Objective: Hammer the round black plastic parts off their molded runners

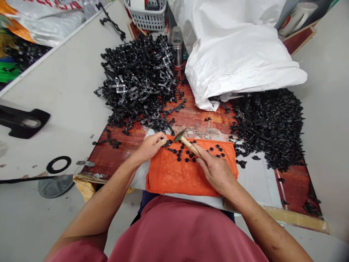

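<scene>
An orange cloth [174, 174] lies in front of me on a red wooden board [120, 153], with several small black plastic caps [188, 158] scattered on it. My right hand [215, 171] grips the wooden handle of a small hammer [188, 145], whose metal head points up and to the left above the cloth. My left hand [151, 145] rests at the cloth's upper left corner, fingers pinched on a small black plastic piece [167, 143].
A big heap of black linked plastic parts [139, 80] lies at the back left, another black pile [269, 123] on the right. A white woven sack [240, 54], a steel flask [178, 45] and a grey basket [147, 14] stand behind. A fan base [56, 185] sits on the floor at left.
</scene>
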Available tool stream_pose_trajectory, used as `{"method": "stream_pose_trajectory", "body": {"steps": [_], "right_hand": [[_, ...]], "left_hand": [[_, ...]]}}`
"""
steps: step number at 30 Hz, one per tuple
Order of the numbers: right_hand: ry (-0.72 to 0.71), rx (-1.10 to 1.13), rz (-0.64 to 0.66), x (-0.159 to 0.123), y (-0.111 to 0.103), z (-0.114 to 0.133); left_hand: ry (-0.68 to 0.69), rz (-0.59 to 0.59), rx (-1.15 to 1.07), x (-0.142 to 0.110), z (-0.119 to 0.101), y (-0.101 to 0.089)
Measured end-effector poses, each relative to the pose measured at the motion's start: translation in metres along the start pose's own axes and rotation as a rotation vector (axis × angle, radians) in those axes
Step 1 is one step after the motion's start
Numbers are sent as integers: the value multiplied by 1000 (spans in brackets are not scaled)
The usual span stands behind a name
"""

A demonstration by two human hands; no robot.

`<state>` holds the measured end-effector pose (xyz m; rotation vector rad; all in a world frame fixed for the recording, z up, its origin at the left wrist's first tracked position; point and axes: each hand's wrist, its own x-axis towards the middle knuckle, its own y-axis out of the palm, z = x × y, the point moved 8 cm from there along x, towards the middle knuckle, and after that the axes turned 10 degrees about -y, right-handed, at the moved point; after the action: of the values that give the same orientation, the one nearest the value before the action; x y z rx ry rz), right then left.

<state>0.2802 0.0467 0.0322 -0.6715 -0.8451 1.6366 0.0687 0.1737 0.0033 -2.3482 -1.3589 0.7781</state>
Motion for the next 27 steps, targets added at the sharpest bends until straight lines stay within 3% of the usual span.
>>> {"method": "stream_pose_trajectory", "body": {"steps": [8,16,23,27], "right_hand": [[-135,-139,-75,9,-23,24],[-104,-145,-2,18,-12,18],[-92,-246,57,15,-10,14],[-82,-333,87,18,-8,15]], "left_hand": [[12,29,-67,5,4,-1],[-1,66,-216,4,7,2],[2,10,-90,3,3,2],[-32,28,-143,4,4,3]]}}
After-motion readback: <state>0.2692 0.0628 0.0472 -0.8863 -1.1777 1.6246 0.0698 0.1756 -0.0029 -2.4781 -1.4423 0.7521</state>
